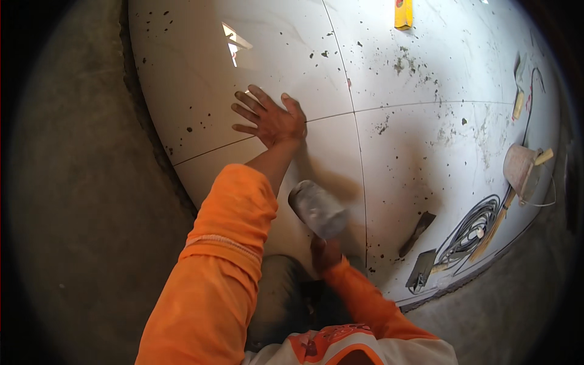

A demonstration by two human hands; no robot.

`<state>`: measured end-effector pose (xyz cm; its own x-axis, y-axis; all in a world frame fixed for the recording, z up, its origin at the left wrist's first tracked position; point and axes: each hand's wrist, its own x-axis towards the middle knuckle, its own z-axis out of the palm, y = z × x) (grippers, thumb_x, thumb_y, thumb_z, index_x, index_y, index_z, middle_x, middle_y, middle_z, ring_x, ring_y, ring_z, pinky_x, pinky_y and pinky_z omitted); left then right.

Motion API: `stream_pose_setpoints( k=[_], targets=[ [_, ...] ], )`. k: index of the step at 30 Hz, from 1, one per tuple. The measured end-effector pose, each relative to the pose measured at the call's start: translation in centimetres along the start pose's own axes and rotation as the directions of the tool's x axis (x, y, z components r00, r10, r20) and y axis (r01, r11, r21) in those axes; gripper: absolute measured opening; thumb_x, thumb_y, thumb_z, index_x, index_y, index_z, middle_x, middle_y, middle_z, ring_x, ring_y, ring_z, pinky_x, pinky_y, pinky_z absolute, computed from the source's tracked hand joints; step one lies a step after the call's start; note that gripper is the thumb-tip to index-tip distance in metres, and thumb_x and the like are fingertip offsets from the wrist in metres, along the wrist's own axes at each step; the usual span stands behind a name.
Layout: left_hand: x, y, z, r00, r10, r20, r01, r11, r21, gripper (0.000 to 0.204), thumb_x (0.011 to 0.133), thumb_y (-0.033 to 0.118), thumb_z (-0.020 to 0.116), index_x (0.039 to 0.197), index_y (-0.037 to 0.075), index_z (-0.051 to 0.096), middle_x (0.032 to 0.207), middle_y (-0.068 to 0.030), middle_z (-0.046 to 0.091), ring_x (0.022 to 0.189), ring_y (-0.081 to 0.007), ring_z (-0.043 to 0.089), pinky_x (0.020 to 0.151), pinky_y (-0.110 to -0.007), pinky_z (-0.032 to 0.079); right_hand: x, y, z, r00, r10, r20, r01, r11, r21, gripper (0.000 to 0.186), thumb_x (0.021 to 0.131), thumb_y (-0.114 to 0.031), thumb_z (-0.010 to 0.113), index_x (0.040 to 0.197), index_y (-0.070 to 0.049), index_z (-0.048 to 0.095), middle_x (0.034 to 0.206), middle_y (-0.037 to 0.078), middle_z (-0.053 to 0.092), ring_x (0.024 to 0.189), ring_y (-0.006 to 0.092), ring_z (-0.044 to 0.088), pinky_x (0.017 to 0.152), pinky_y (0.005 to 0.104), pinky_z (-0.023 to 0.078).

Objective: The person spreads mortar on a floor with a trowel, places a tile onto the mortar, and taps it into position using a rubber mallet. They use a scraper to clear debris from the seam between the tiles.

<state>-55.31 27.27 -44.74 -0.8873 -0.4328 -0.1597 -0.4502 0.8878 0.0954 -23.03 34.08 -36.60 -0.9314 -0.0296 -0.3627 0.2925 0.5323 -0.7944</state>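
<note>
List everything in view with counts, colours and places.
Tiles: at least four, white, middle
Floor: one, grey, left and right
Specks: many, dark, on tiles
Mallet: one, grey, lower middle
Level: one, yellow, top edge
Tool: one, grey and yellow, upper right
Bucket: one, pinkish, far right
Handle: one, yellowish, against bucket
Cable: one coil, dark, lower right
Stick: one, tan, beside cable
Strip: one, brown, left of cable
Trowel: one, grey, below strip
Shirt: one, orange and white, bottom
Trousers: one pair, grey, bottom
Left hand: one, bare, on tile
Right hand: one, bare, gripping mallet
</note>
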Motion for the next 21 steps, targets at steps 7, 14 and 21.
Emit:
stream_pose_setpoints(
  k=[7,14,21],
  targets=[
    [-0.6,-0.9,-0.1,0.996,-0.023,0.081,0.021,1.0,0.02,0.081,0.091,0.047,0.036,0.151,0.001,0.006,0.157,-0.0242,-0.001,0.143,-0.0471,-0.006,0.108,-0.069,0.0,-1.9,-0.5,1.8,0.96,0.271,0.067,-0.266,0.961,-0.076,0.05,0.1,-0.042,0.034,0.076,-0.006,0.059,0.07,0.016,0.06,0.057,0.0308,0.057,0.051,0.0421,0.042],
    [0.1,-0.1,0.0,0.998,0.031,0.06,-0.032,0.999,0.014,0.081,0.091,0.047,0.035,0.15,0.0,0.006,0.157,-0.0246,-0.001,0.143,-0.0465,-0.004,0.108,-0.069,0.001,-4.9,-1.1,5.6,0.994,0.102,0.049,-0.1,0.994,-0.031,0.035,0.098,-0.032,0.043,0.078,-0.007,0.055,0.074,0.016,0.057,0.063,0.033,0.055,0.053,0.0401,0.042],
    [0.0,-0.8,0.1,0.998,0.057,0.013,-0.057,0.998,-0.002,0.08,0.091,0.046,0.034,0.15,-0.001,0.008,0.157,-0.0249,0.002,0.143,-0.0465,-0.003,0.109,-0.068,0.0,-4.3,-2.4,6.3,0.959,0.278,0.061,-0.284,0.924,0.258,0.037,0.099,-0.032,0.042,0.073,-0.008,0.05,0.064,0.016,0.051,0.054,0.0351,0.048,0.05,0.0394,0.04]
  ],
)
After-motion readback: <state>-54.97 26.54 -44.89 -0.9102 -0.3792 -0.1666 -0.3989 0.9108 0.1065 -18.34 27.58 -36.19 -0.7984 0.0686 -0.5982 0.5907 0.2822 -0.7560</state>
